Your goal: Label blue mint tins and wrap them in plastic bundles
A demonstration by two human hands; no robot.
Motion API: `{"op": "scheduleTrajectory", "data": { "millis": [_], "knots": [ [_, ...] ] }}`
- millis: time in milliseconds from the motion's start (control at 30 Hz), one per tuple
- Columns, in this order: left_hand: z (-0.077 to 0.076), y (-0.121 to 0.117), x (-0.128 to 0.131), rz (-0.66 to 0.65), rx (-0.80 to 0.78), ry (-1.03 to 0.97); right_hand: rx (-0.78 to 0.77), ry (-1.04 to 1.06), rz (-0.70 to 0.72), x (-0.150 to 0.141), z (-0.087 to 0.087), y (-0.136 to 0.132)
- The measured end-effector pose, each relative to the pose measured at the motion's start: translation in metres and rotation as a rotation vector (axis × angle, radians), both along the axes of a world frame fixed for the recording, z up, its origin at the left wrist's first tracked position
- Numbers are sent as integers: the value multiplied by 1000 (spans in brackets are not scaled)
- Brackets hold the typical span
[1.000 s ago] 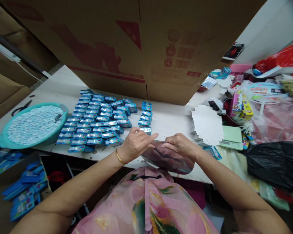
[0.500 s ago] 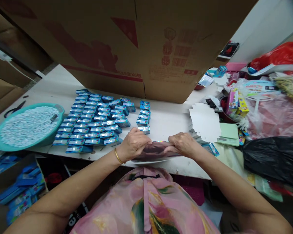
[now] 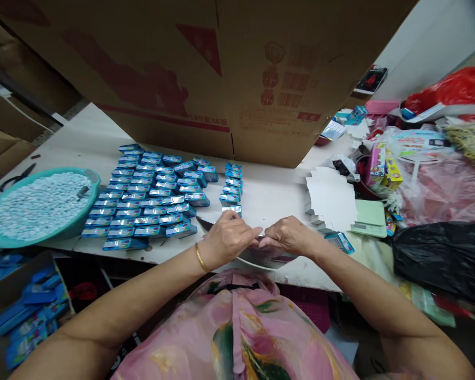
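My left hand and my right hand meet at the near edge of the white table, fingers pinched together on a shiny foil sheet. The sheet is bent, its curved edge showing below my fingers and a dark corner poking out left of my left hand. A gold bangle sits on my left wrist. Rows of small blue packets lie just left of my hands, and a short column of the same packets stands right behind them.
A teal basin of small white pieces stands at the left. A big cardboard box looms at the back. White card blanks, a green scale, bags and clutter fill the right; black scissors lie far left.
The foil sheet was spread flat under my hands; I have since drawn it up and folded it between both hands, which have come closer together.
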State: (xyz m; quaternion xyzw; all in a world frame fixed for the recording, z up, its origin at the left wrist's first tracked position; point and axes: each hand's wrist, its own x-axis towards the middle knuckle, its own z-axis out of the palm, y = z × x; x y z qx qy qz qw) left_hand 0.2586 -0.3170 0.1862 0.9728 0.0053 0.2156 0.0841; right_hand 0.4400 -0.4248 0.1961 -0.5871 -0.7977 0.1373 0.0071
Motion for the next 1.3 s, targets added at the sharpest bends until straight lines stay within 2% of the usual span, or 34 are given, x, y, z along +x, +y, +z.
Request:
{"op": "scheduleTrajectory", "data": {
  "millis": [133,267,533,700,800,967,1067,1133,1233,1300],
  "knots": [
    [-7,-3,9,-5,-26,-33,166,-143,-15,4,6,-8],
    [-12,3,7,3,-101,-3,286,-247,-35,18,4,-17],
    [-9,8,6,26,-149,20,488,-169,9,23,4,-19],
    [-7,6,3,39,-182,22,502,-35,-30,22,-10,-16],
    [-7,6,-1,42,-181,49,451,54,9,21,-17,-12],
    [0,1,6,55,-77,82,386,204,13,15,-17,-6],
    [-2,-4,17,13,-50,82,348,246,2,15,-14,-6],
    [-6,-4,22,-5,-80,81,386,241,-73,20,-13,-10],
    [-12,1,23,14,-134,85,527,194,-247,30,-12,-21],
    [-13,5,23,22,-158,100,572,162,-275,35,-13,-26]
  ]
}}
